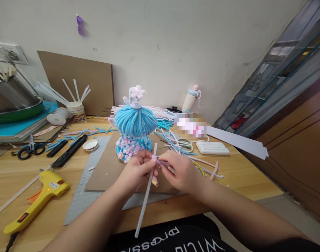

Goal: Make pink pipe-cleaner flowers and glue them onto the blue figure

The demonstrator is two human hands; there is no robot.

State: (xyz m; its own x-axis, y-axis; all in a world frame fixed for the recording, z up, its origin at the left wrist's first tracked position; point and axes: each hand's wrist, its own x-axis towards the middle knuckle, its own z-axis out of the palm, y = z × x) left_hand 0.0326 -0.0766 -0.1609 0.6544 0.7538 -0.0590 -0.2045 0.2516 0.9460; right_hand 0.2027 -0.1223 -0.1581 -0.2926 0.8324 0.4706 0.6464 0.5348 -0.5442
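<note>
My left hand [138, 170] pinches a long translucent glue stick [146, 199] that slants down toward my lap. My right hand [181, 170] is closed on a lilac pipe cleaner [160, 161] wound around the stick near its upper end. Both hands meet over a brown cardboard sheet [103, 175]. Just behind them stands a blue pipe-cleaner craft [135, 122] with a pale pink flower on top and small flowers around its base.
A yellow glue gun [40, 199] lies at the front left on the wooden table [244, 175]. Black scissors [29, 148], a utility knife [70, 150], a paper cup of sticks [76, 109], loose pipe cleaners [175, 140] and a white box [212, 147] lie around.
</note>
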